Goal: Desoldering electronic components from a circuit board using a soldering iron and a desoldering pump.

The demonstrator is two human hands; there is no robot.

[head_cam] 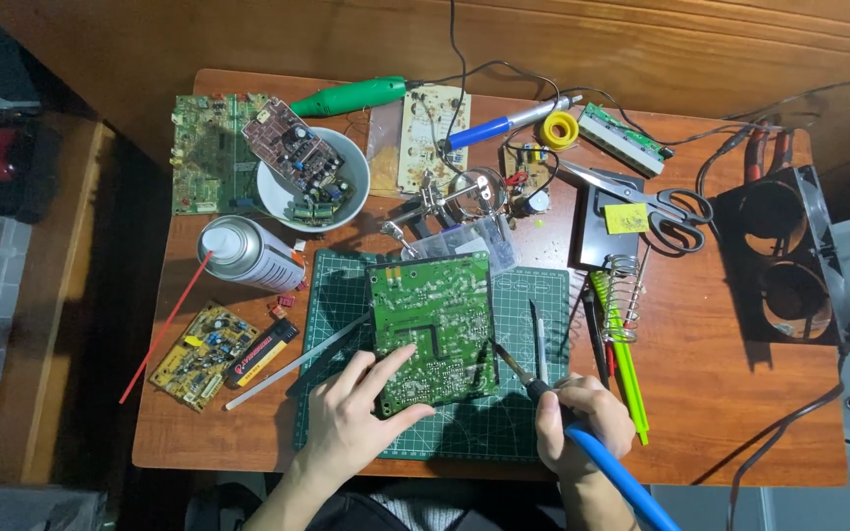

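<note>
In the lower middle of the frame, a green circuit board [433,326] lies on a dark green cutting mat [533,324], solder side up. The left hand [354,413] rests on the lower left corner of this board, fingers spread and pressing flat on it; the hand is open and grips nothing. The right hand [582,423] is closed around a soldering iron with a blue handle [614,470]. The tip of the iron touches, or almost touches, the right edge of the board; which one cannot be told.

Just right of the tip, tweezers [537,339] lie on the mat. Further right stands a coil-shaped iron stand [622,295]. In the upper left of the frame, a white bowl [346,147] holds a small board, and below it a spray can [248,254] lies on the wooden table [720,393]. Scissors [661,206] lie in the upper right.
</note>
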